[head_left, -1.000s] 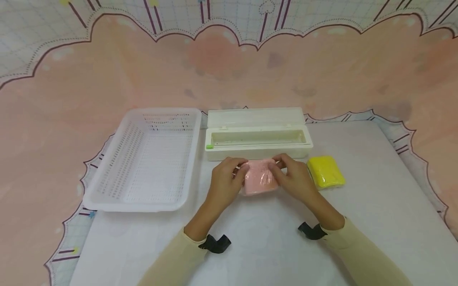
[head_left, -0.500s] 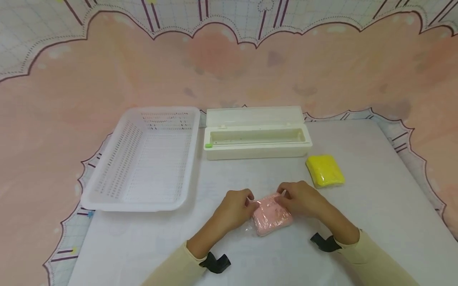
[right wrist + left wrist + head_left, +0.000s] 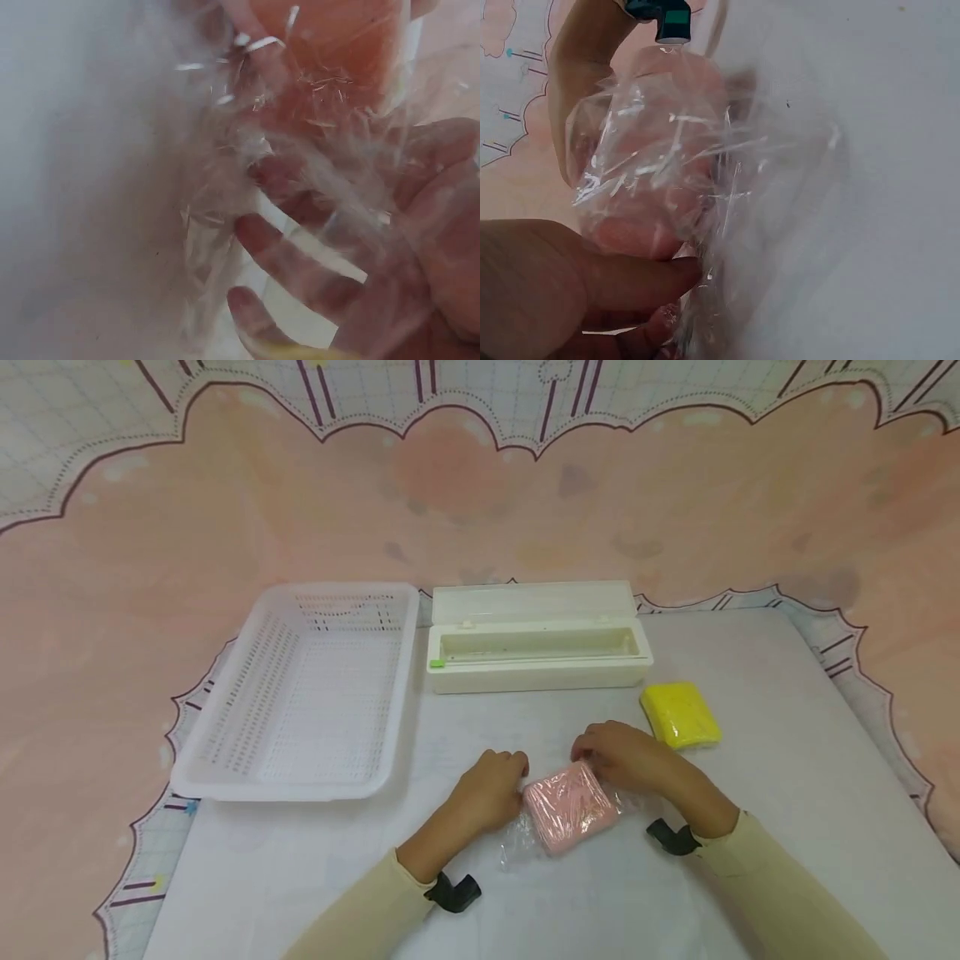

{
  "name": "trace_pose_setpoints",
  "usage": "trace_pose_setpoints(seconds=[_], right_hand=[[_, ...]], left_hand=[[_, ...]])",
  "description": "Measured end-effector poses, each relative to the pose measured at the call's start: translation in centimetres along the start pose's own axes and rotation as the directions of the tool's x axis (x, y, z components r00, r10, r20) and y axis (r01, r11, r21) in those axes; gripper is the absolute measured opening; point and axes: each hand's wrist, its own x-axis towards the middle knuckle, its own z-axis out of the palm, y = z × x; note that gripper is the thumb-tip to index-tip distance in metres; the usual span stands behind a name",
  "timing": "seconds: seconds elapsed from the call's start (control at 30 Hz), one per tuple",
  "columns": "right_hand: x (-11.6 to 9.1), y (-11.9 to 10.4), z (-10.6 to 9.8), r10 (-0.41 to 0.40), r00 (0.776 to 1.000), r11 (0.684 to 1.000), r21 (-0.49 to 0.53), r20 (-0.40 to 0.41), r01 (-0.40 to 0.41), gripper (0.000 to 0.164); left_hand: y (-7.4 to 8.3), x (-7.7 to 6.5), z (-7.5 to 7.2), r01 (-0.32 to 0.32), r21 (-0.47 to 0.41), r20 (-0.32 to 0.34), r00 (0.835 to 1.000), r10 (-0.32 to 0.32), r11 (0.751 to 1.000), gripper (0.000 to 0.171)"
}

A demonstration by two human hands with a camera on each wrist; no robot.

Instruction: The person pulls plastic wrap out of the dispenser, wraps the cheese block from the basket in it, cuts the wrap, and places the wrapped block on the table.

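A pink block [image 3: 572,806], which looks like modelling clay, is tilted between the hands in a loose clear plastic wrapper [image 3: 735,172]. My left hand [image 3: 491,789] is at the block's left side. In the left wrist view its thumb and fingers pinch the gathered edge of the wrapper. At the block's upper right corner, my right hand [image 3: 622,758] has its fingers curled and holds the wrapper. The right wrist view is blurred; film covers part of that hand, and its lower fingers [image 3: 262,240] are spread apart.
A yellow wrapped block [image 3: 680,716] lies just beyond the right hand. Behind stands a long white box [image 3: 540,678] with its lid raised and a green tab at its left. The white perforated basket [image 3: 292,793] is on the left. A white cloth [image 3: 810,760] covers the table.
Both hands drew the pink block from before the box toward the person. The block then turned, its wrapper spread loose at both sides, and the fingers shifted from the block to the wrapper.
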Motion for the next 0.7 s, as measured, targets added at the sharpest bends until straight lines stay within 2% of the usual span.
trace_pose_setpoints(seconds=[0.1, 0.2, 0.3, 0.4, 0.5, 0.63, 0.7], right_hand=[[0.7, 0.0, 0.2, 0.010, 1.000, 0.999, -0.049, 0.014, -0.010, 0.013], [1.3, 0.0, 0.3, -0.007, 1.000, 0.993, -0.118, 0.015, 0.009, 0.013], [1.8, 0.1, 0.2, -0.054, 0.999, 0.988, -0.142, 0.006, 0.055, 0.014], [2.2, 0.2, 0.0, -0.076, 0.997, 0.994, -0.072, 0.007, 0.076, 0.012], [2.4, 0.2, -0.3, -0.055, 0.998, 0.998, 0.010, 0.028, 0.055, 0.008], [2.4, 0.3, -0.3, -0.039, 0.999, 0.997, 0.075, 0.030, 0.036, 0.008], [2.3, 0.5, -0.1, -0.041, 0.999, 0.994, 0.101, 0.006, 0.041, 0.009]], left_hand=[[-0.2, 0.3, 0.0, -0.030, -0.013, 0.003, 1.000, 0.030, 0.999, 0.005], [-0.6, 0.6, -0.4, -0.074, -0.049, 0.025, 0.997, 0.075, 0.996, 0.010], [-1.1, 0.7, -1.0, -0.086, -0.140, 0.050, 0.994, 0.093, 0.986, 0.013], [-1.6, 0.9, -1.6, -0.064, -0.243, 0.060, 0.995, 0.081, 0.968, 0.013], [-1.9, 1.2, -1.9, -0.026, -0.303, 0.076, 0.996, 0.051, 0.953, 0.010], [-2.0, 1.5, -1.7, 0.024, -0.375, 0.111, 0.994, 0.020, 0.927, 0.032], [-1.9, 1.6, -1.5, 0.027, -0.391, 0.109, 0.994, 0.017, 0.920, 0.037]])
